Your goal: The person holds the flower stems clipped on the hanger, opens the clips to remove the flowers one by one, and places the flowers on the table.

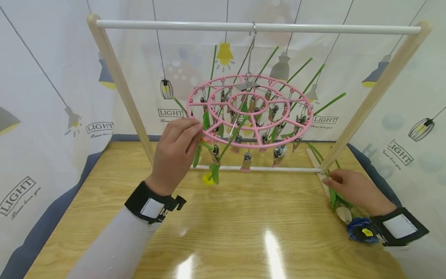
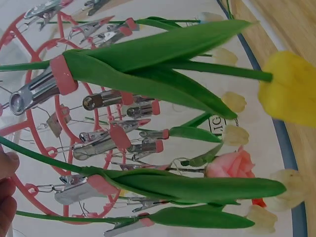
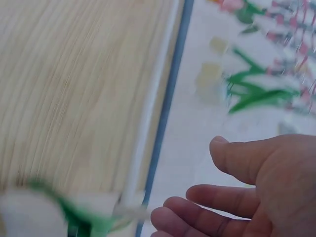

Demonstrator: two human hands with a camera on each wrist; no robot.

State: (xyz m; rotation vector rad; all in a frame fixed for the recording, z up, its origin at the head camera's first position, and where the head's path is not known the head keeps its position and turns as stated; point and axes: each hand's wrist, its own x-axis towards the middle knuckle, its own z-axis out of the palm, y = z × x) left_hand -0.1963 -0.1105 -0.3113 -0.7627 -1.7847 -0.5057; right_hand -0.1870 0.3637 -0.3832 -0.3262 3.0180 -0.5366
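A pink round clip hanger [image 1: 258,145] hangs by its metal hook from a white bar. Artificial flowers hang upside down from its metal clips, among them a yellow tulip [image 2: 289,89] and a pink rose [image 2: 231,165]. At the hanger's left rim is my left hand [image 1: 177,153], its fingers curled and pinching the edge. My right hand [image 1: 359,190] is over loose flowers at the right, beside the frame's foot. Its thumb and fingers stand apart in the right wrist view, with nothing between them. Under it lie green stems, a pale tulip [image 1: 344,214] and a blue flower [image 1: 362,230].
Wooden posts [image 1: 120,77] carry the white top bar [image 1: 174,25], and a lower white bar [image 1: 278,169] runs near the tabletop. The wood table [image 1: 223,224] spreads in front. Behind stands a white backdrop [image 1: 195,58] printed with lamps.
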